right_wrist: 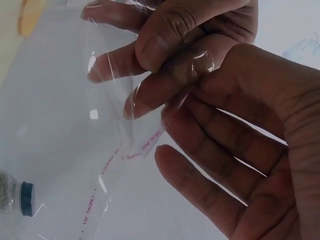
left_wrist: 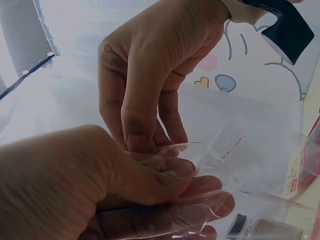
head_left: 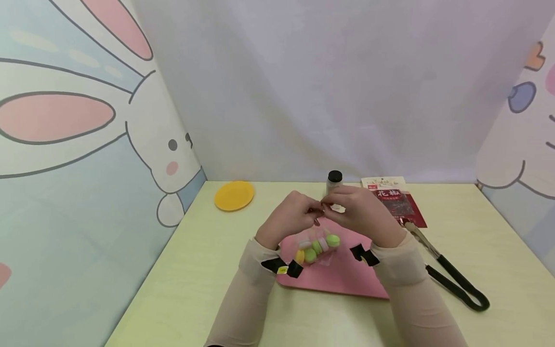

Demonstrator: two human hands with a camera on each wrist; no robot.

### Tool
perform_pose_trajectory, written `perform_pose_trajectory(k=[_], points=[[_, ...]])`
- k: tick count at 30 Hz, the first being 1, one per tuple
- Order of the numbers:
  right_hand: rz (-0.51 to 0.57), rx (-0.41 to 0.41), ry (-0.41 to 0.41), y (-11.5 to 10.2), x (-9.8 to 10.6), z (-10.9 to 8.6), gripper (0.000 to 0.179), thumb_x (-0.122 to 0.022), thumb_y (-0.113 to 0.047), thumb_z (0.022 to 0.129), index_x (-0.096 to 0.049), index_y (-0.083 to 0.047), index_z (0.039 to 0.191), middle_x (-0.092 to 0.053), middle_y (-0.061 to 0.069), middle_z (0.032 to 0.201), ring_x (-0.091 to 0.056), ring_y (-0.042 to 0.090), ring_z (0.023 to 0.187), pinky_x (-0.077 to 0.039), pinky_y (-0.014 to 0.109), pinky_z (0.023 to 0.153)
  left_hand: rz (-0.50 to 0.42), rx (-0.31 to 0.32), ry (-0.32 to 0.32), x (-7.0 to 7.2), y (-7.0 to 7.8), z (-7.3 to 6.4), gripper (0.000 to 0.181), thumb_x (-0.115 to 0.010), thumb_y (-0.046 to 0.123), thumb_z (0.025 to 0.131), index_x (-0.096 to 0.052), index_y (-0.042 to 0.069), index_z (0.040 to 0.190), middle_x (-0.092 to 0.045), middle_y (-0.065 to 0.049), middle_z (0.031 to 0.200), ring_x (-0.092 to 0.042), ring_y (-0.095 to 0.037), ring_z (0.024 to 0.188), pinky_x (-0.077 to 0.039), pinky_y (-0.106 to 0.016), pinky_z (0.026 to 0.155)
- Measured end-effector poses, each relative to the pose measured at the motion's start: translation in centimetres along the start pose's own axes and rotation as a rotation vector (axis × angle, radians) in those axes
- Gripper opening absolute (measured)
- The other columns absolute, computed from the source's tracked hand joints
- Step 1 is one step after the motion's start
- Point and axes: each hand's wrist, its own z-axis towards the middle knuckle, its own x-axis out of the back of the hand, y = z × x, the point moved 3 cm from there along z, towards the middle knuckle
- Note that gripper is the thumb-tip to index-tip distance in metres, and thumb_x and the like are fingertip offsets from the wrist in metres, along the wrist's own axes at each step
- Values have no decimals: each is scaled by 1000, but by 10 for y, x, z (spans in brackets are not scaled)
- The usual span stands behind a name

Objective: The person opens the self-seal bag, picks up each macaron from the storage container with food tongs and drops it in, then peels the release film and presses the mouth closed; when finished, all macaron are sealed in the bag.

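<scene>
A clear plastic bag [left_wrist: 212,162] with a printed adhesive edge is held up between both hands. My left hand [head_left: 288,219] pinches it between thumb and fingers, film lying over the fingertips. Close beside it, my right hand [head_left: 362,212] pinches the end of the sealing tape strip [right_wrist: 150,142], which is partly peeled away from the bag in the right wrist view. Below the hands, green, yellow and pale pink macarons [head_left: 318,246] show through clear film, over the pink cutting board [head_left: 342,279].
Black-handled tongs [head_left: 453,274] lie right of the board. Behind the right hand are a red and white spice packet [head_left: 394,200] and a small black-lidded jar [head_left: 335,178]. A yellow plate [head_left: 234,195] sits at the back left, near the patterned side wall.
</scene>
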Motion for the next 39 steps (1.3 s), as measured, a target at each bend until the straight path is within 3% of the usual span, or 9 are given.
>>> perform_pose_trajectory(k=[6, 15, 20, 23, 28, 33, 39], points=[[-33, -25, 26, 0, -4, 1, 11, -81, -4, 80, -73, -10, 86, -67, -2, 82, -61, 9, 66, -53, 26, 57, 34, -9, 4, 1, 2, 1, 18, -65, 3, 94, -78, 13, 88, -72, 4, 72, -63, 2, 61, -48, -14, 60], [-81, -83, 195, 4, -9, 3, 11, -74, 2, 81, -72, -4, 89, -68, 5, 82, -66, 15, 71, -53, 33, 57, -79, 63, 80, 2, -5, -1, 16, -66, 7, 96, -78, 12, 87, -74, 5, 74, -65, 6, 64, -51, -13, 62], [-145, -199, 345, 14, 4, -1, 10, -67, 1, 84, -73, -1, 90, -71, 9, 82, -69, 20, 70, -56, 38, 60, -201, 150, 69, 10, -12, -6, 17, -65, 4, 95, -80, 11, 94, -75, 6, 79, -71, -5, 69, -54, -18, 64], [-140, -291, 401, 23, 18, -8, 10, -67, 0, 85, -75, -3, 90, -73, 8, 81, -69, 18, 68, -55, 31, 64, -257, 189, 114, 19, -20, -12, 12, -69, 9, 94, -81, 12, 96, -75, 6, 80, -72, -8, 71, -56, -21, 64], [-113, -407, 396, 37, 31, -22, 11, -67, -1, 86, -77, -6, 88, -73, 4, 79, -66, 10, 67, -45, 8, 70, -283, 232, 233, 36, -33, -24, 7, -75, 15, 92, -81, 14, 95, -75, 2, 81, -70, -6, 70, -57, -25, 64], [-124, -502, 400, 52, 35, -33, 11, -66, -3, 88, -77, -6, 87, -73, 4, 78, -57, -5, 67, -40, 4, 68, -283, 289, 300, 52, -44, -36, 8, -74, 16, 93, -81, 15, 96, -75, 1, 83, -69, -7, 72, -58, -27, 66], [-142, -554, 353, 62, 35, -39, 12, -65, -5, 90, -77, -5, 88, -73, 7, 78, -64, 13, 65, -39, 6, 67, -275, 318, 340, 65, -55, -48, 9, -74, 18, 93, -81, 14, 97, -75, 5, 82, -72, -17, 78, -58, -30, 70]])
